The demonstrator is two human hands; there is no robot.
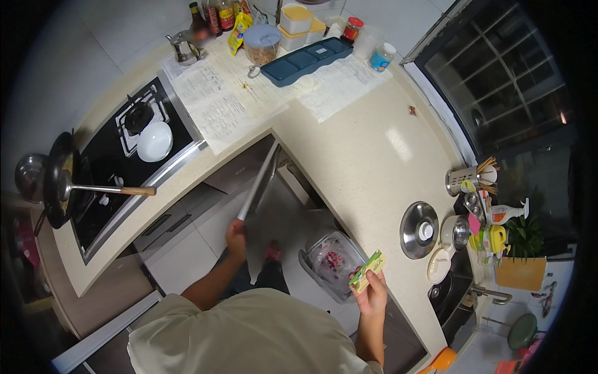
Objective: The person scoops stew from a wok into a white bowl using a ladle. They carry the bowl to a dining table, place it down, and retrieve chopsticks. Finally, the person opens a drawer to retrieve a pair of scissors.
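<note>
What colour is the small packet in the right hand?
Green and yellow packet, pinched in the right hand; head view.

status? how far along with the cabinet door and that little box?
Done: the cabinet door under the counter stands open. In hand: left hand grips its handle; right hand holds a small green-yellow box above the waste bin. Left: box not released, door not shut.
</note>
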